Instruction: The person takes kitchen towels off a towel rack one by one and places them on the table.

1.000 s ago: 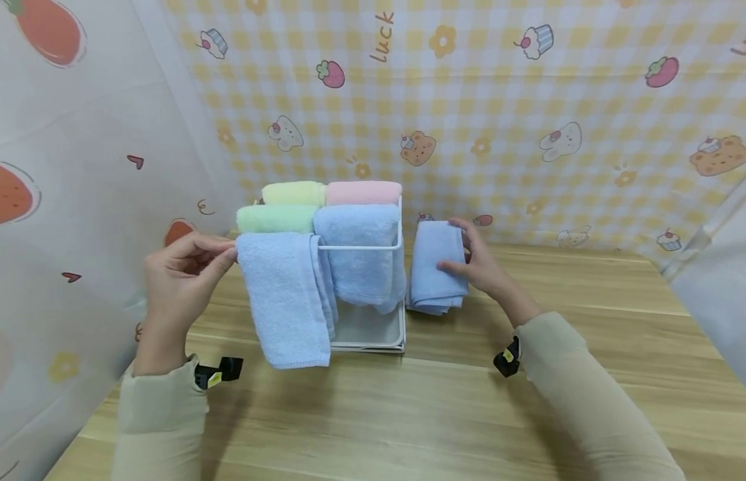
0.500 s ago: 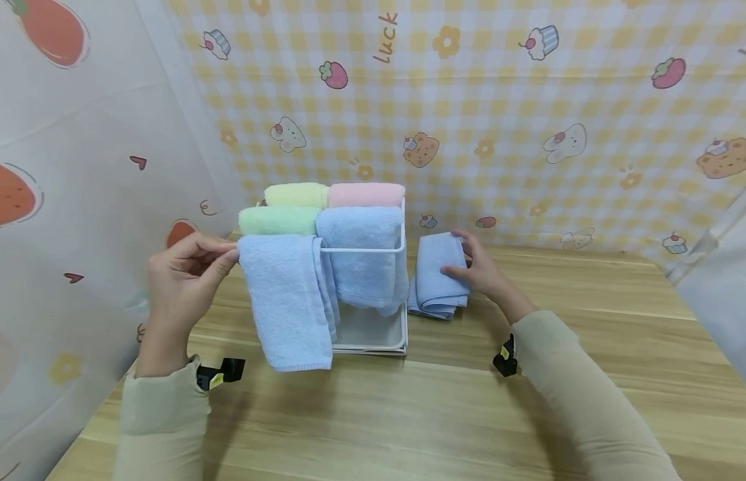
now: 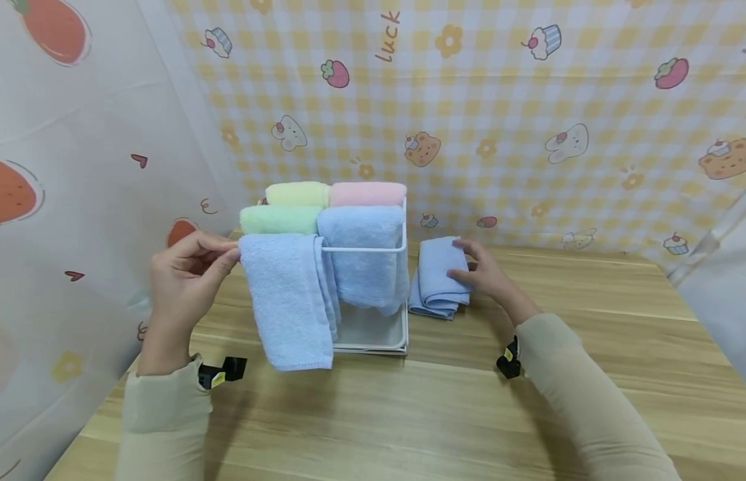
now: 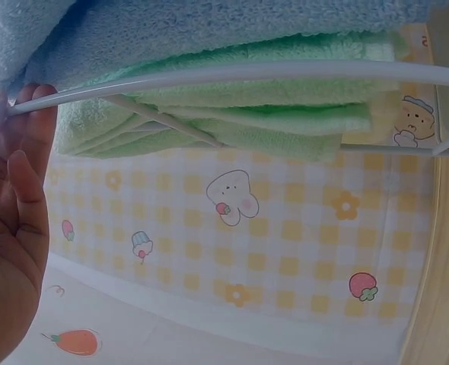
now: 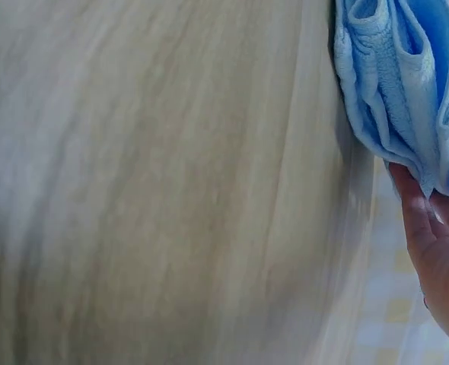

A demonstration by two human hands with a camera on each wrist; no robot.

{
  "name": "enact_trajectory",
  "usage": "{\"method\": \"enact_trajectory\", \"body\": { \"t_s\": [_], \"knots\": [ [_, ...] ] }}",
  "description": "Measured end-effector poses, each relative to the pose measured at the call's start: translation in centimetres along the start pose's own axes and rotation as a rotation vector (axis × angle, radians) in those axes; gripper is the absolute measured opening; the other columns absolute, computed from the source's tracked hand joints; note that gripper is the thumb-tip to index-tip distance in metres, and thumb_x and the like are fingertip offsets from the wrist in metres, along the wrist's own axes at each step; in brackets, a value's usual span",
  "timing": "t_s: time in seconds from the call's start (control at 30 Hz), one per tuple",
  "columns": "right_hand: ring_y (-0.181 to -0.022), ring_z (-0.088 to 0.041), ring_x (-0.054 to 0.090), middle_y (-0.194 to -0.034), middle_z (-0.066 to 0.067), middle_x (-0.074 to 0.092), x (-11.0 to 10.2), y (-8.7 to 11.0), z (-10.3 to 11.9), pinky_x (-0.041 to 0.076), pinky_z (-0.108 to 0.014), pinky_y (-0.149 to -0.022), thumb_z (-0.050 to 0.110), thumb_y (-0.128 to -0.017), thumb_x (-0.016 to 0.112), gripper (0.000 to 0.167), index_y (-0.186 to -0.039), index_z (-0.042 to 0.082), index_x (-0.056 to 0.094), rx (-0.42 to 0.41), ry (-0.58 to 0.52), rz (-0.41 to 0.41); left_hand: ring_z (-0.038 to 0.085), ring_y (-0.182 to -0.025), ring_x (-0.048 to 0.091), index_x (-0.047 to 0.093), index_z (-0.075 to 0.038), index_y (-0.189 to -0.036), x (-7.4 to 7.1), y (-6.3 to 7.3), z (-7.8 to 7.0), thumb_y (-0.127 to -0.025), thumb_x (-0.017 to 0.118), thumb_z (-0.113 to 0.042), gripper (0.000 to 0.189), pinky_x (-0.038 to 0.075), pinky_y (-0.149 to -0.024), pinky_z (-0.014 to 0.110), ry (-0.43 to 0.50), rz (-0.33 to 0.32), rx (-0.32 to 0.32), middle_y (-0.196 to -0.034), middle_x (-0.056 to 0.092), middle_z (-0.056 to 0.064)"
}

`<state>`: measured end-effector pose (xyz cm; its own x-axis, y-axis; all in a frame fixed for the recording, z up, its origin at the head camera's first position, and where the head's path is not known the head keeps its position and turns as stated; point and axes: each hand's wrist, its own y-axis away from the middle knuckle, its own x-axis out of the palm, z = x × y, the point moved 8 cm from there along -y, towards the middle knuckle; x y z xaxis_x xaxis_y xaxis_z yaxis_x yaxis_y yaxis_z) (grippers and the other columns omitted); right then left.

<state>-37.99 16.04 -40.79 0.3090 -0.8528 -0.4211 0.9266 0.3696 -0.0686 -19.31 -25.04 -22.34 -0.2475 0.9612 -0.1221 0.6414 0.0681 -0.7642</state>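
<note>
My left hand (image 3: 183, 280) pinches the front left corner of a white wire rack (image 3: 366, 250), where a light-blue towel (image 3: 288, 300) hangs over the rail. In the left wrist view, the rail (image 4: 209, 80) runs in between the thumb and fingertips. To the right of the rack, my right hand (image 3: 483, 270) grips a folded blue towel (image 3: 441, 270), thumb on its front and fingers behind. The right wrist view shows the layered folds of that towel (image 5: 407, 84) above the fingers. Its lower layers spread out low beside the rack.
Draped on the rack are a second blue towel (image 3: 363, 260), a green towel (image 3: 279, 219), a yellow towel (image 3: 297, 194) and a pink towel (image 3: 369, 194). A pale tray (image 3: 369, 326) forms its base. The wooden table (image 3: 445, 414) meets a checked cloth (image 3: 487, 87) behind.
The folded towel in my right hand has come down a little, its top edge lower and its lower folds spreading leftward. My left hand keeps its pinch at the rack corner.
</note>
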Motion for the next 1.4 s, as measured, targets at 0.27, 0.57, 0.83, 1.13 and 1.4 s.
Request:
{"method": "enact_trajectory", "body": {
  "t_s": [0.27, 0.57, 0.83, 1.13, 1.4],
  "knots": [
    [-0.114, -0.052, 0.059, -0.152, -0.032, 0.035, 0.4, 0.1, -0.4, 0.055, -0.044, -0.089, 0.006, -0.094, 0.067, 0.067, -0.150, -0.001, 0.031, 0.038, 0.153, 0.027, 0.003, -0.068, 0.065, 0.066, 0.017, -0.086, 0.2, -0.3, -0.2, -0.085, 0.074, 0.003, 0.016, 0.050, -0.060, 0.011, 0.018, 0.047, 0.019, -0.087, 0.075, -0.005],
    [-0.119, -0.051, 0.056, -0.155, -0.030, 0.032, -0.2, 0.7, -0.2, 0.055, -0.045, -0.089, 0.009, -0.095, 0.067, 0.067, -0.152, 0.002, 0.032, 0.059, 0.160, 0.014, 0.003, -0.068, 0.065, 0.067, 0.015, -0.086, 0.0, -0.3, -0.2, -0.085, 0.076, -0.004, 0.021, 0.049, -0.060, 0.011, 0.027, 0.054, 0.025, -0.086, 0.075, -0.001],
    [-0.121, -0.052, 0.055, -0.151, -0.030, 0.039, -1.8, 1.9, 1.1, 0.054, -0.039, -0.095, 0.005, -0.098, 0.060, 0.058, -0.149, -0.004, 0.033, 0.024, 0.026, -0.057, 0.002, -0.067, 0.064, 0.066, 0.017, -0.084, 0.2, -0.6, -0.4, -0.086, 0.075, 0.001, 0.018, 0.049, -0.060, 0.010, 0.001, 0.106, 0.048, -0.085, 0.074, -0.004],
    [-0.120, -0.037, 0.058, -0.150, -0.024, 0.045, -3.2, 4.0, 2.4, 0.047, -0.016, -0.087, 0.011, -0.099, 0.060, 0.056, -0.149, 0.003, 0.037, 0.036, 0.014, -0.121, 0.002, -0.068, 0.062, 0.062, 0.019, -0.084, 0.5, -0.8, -0.4, -0.086, 0.071, 0.009, 0.013, 0.048, -0.060, 0.010, -0.021, 0.152, 0.047, -0.087, 0.074, -0.010],
    [-0.111, -0.006, 0.060, -0.150, -0.024, 0.044, -3.2, 6.3, 4.4, 0.049, -0.013, -0.089, 0.016, -0.100, 0.061, 0.055, -0.149, 0.007, 0.039, -0.044, -0.062, -0.111, 0.002, -0.068, 0.062, 0.063, 0.018, -0.085, 0.5, -0.7, -0.6, -0.085, 0.068, 0.013, 0.007, 0.049, -0.061, 0.010, 0.012, 0.149, 0.049, -0.087, 0.074, -0.008]
  ]
}}
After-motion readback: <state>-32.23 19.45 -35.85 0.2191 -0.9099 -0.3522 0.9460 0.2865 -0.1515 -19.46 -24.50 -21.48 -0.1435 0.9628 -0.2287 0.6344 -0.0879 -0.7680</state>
